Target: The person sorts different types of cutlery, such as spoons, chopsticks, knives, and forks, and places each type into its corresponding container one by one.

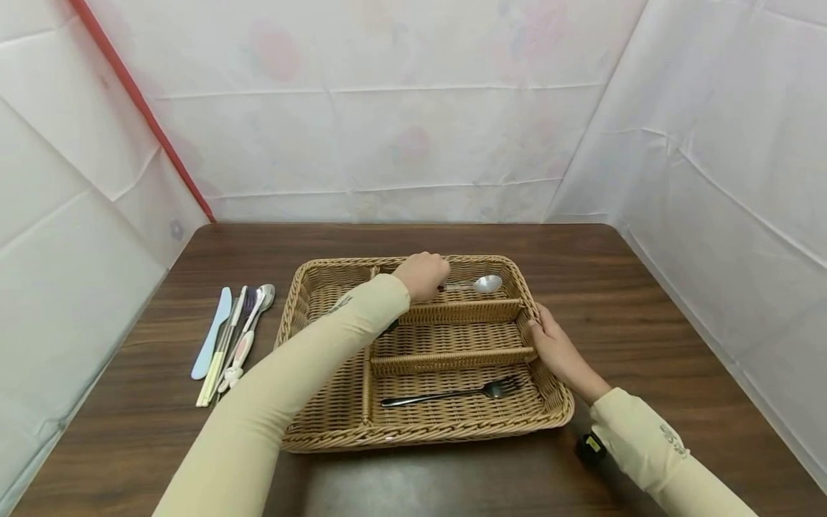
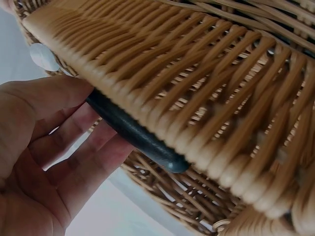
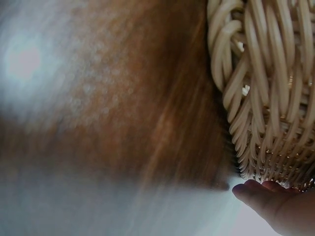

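Note:
My left hand (image 1: 423, 276) reaches over the wicker basket (image 1: 446, 436) and pinches the dark handle (image 2: 138, 135) of a spoon (image 1: 487, 283) between thumb and fingers. The spoon lies along the rear compartment, its silver bowl pointing right. In the left wrist view, the handle is just beside a woven divider (image 2: 162, 93). At the basket's right side, my right hand (image 1: 558, 348) grips the rim; in the right wrist view, its fingers (image 3: 261, 196) are against the woven wall. A dark-handled fork (image 1: 497, 388) lies in the front compartment, tines to the right.
Left of the basket, a pale blue knife (image 1: 212, 334), chopsticks (image 1: 222, 345), a purple fork (image 1: 250, 298) and a spoon with a rabbit handle (image 1: 240, 352) lie on the wooden table (image 1: 646, 323). White sheeting (image 1: 400, 143) encloses the table's back and sides.

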Demonstrator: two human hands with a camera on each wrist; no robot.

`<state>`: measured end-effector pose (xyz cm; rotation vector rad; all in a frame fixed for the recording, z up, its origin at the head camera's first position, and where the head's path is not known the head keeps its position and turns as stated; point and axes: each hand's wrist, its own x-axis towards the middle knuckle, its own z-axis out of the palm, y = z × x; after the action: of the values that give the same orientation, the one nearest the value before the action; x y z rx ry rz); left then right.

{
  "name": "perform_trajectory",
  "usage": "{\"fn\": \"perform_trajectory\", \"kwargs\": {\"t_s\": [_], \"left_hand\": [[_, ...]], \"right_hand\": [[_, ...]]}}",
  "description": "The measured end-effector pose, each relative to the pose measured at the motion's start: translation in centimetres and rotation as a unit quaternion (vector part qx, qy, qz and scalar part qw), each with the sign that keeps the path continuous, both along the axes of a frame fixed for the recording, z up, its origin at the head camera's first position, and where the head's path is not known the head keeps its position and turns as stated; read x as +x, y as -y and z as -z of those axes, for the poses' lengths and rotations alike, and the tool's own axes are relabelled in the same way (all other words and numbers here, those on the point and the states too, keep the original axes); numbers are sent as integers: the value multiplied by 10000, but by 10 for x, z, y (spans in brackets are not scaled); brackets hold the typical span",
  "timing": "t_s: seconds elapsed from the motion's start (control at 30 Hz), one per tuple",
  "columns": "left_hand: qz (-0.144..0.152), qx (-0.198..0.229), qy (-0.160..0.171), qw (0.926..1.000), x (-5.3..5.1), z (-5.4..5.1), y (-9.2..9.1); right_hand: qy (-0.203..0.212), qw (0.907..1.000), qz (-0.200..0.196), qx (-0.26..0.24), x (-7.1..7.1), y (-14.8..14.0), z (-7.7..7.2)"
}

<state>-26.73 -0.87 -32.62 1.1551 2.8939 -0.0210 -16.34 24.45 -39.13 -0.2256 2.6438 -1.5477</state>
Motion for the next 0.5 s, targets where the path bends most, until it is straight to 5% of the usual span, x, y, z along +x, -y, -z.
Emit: {"fn": "perform_trajectory", "kwargs": {"t_s": [0.27, 0.5], "left_hand": [[-154, -133, 284, 9994, -4, 8, -2], [-136, -224, 166, 9995, -6, 16, -5]], "right_hand": [[36, 10000, -8, -28, 3, 0, 2], [100, 9999, -55, 4, 5, 0, 2]]}}
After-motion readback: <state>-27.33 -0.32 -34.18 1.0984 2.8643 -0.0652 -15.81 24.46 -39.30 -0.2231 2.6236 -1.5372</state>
